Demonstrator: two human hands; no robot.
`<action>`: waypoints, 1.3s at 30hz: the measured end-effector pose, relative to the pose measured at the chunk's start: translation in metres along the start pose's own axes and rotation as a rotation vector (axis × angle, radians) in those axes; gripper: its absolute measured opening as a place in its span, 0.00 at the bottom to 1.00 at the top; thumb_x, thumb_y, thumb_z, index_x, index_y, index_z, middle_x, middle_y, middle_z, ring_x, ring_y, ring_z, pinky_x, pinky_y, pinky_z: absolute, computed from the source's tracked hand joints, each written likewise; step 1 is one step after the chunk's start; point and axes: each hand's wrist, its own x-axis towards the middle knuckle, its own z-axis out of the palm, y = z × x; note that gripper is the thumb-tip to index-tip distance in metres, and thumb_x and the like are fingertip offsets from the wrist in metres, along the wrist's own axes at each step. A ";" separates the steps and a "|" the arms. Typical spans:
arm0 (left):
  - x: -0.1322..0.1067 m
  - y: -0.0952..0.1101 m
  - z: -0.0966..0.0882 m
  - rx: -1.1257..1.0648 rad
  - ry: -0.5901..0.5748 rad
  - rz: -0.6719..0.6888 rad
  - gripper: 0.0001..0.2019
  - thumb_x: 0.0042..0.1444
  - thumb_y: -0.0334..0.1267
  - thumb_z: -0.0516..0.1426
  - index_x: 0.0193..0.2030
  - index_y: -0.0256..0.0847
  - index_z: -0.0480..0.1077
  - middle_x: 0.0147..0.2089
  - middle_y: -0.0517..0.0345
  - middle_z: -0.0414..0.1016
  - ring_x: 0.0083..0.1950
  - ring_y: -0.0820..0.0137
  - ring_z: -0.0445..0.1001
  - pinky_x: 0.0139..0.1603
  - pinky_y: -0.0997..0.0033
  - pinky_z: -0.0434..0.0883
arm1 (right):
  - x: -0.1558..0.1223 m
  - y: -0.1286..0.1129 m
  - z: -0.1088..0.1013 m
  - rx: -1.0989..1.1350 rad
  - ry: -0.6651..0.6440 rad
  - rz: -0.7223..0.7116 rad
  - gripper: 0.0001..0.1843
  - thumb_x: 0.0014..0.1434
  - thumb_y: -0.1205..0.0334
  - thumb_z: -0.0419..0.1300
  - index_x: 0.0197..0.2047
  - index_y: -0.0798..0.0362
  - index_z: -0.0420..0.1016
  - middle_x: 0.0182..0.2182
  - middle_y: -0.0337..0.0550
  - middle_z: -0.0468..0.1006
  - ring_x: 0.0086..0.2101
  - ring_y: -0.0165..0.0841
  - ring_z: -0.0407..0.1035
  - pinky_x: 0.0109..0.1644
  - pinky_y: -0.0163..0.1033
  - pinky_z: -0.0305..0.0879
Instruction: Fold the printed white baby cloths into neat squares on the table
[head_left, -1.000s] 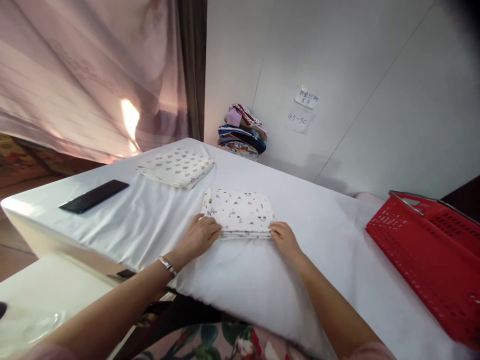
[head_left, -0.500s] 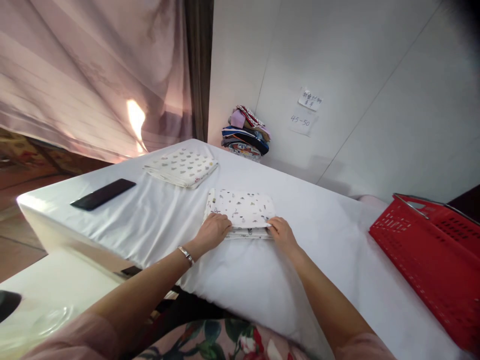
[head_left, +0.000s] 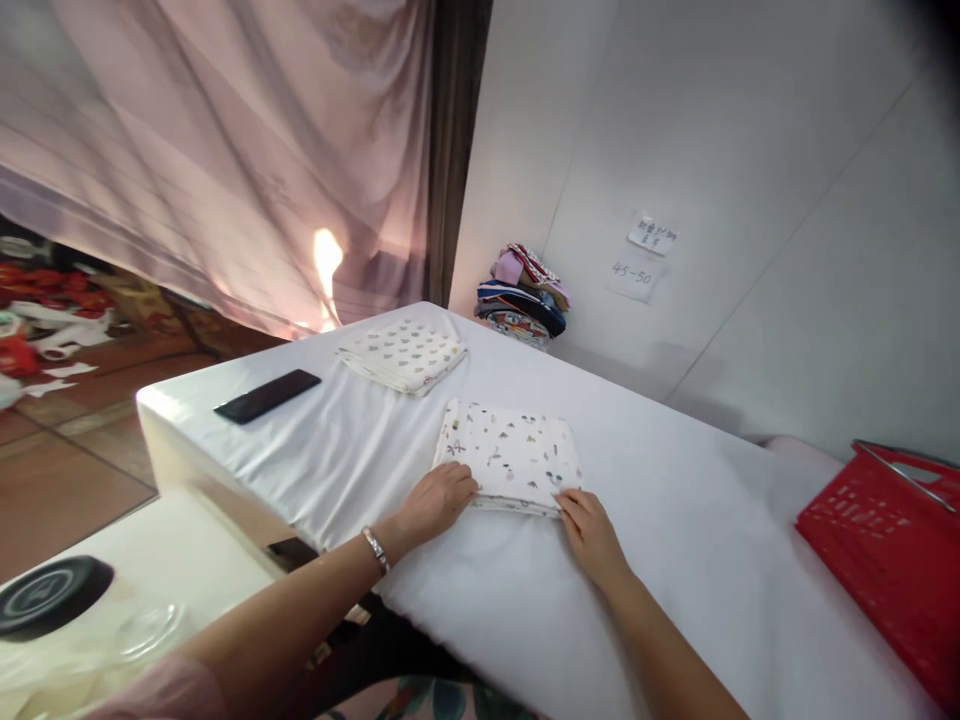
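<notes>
A folded white cloth with small printed figures point(head_left: 510, 450) lies flat on the white-covered table point(head_left: 660, 500) in front of me. My left hand point(head_left: 441, 497) is closed at its near left corner, fingers gripping the edge. At the near right corner my right hand point(head_left: 591, 525) pinches the same edge between thumb and fingers. The layers meet closely along that near side. Behind it to the left rests a second folded white cloth with grey heart-like prints point(head_left: 405, 352), untouched.
A black phone-like slab point(head_left: 268, 396) lies on the table's left part. A red plastic basket point(head_left: 885, 560) stands at the right. Stacked folded fabrics point(head_left: 523, 295) sit by the wall. A black round lid point(head_left: 56, 597) is on a lower surface at left.
Both hands have brought the cloth's top layer toward me, narrowing the gap over the lower layers at the near edge. The camera view has turned a little left.
</notes>
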 end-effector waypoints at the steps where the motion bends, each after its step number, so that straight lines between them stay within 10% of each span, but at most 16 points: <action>1: -0.001 0.000 -0.002 -0.012 0.002 -0.012 0.13 0.64 0.37 0.45 0.34 0.39 0.69 0.36 0.54 0.69 0.38 0.68 0.65 0.42 0.67 0.63 | -0.003 0.001 0.002 0.009 0.011 0.002 0.18 0.64 0.64 0.46 0.51 0.50 0.71 0.46 0.49 0.72 0.47 0.39 0.65 0.51 0.48 0.64; 8: 0.015 0.007 -0.011 -0.034 0.086 -0.116 0.16 0.64 0.41 0.45 0.31 0.39 0.69 0.33 0.55 0.69 0.36 0.69 0.66 0.40 0.67 0.63 | -0.007 -0.002 0.006 0.062 0.016 0.081 0.17 0.63 0.60 0.47 0.49 0.52 0.73 0.46 0.50 0.72 0.48 0.40 0.65 0.53 0.48 0.64; 16: 0.015 0.007 0.020 -0.057 0.110 -0.289 0.12 0.61 0.34 0.47 0.30 0.39 0.68 0.33 0.54 0.69 0.39 0.66 0.66 0.43 0.64 0.64 | 0.030 -0.013 -0.015 0.138 -0.046 0.241 0.21 0.63 0.52 0.45 0.37 0.51 0.77 0.41 0.47 0.76 0.45 0.37 0.68 0.51 0.44 0.65; 20: 0.015 0.010 0.014 -0.149 0.062 -0.352 0.10 0.57 0.33 0.49 0.29 0.40 0.69 0.33 0.55 0.71 0.39 0.67 0.68 0.41 0.67 0.64 | 0.059 -0.017 0.001 0.078 -0.030 0.233 0.24 0.63 0.50 0.44 0.51 0.53 0.72 0.56 0.49 0.66 0.57 0.39 0.57 0.60 0.47 0.55; 27: 0.038 -0.019 -0.014 -0.279 0.105 -0.681 0.08 0.55 0.36 0.51 0.37 0.44 0.70 0.42 0.58 0.73 0.43 0.70 0.71 0.41 0.72 0.63 | 0.064 -0.035 0.031 -0.249 -0.480 0.285 0.30 0.64 0.47 0.39 0.65 0.48 0.53 0.66 0.42 0.45 0.65 0.38 0.35 0.65 0.52 0.33; 39: 0.067 -0.055 -0.015 -0.358 -0.006 -1.046 0.15 0.52 0.48 0.53 0.40 0.40 0.64 0.38 0.51 0.76 0.37 0.64 0.74 0.30 0.71 0.62 | 0.060 -0.036 0.031 -0.280 -0.429 0.265 0.28 0.65 0.48 0.39 0.65 0.48 0.54 0.66 0.42 0.47 0.65 0.37 0.38 0.65 0.52 0.36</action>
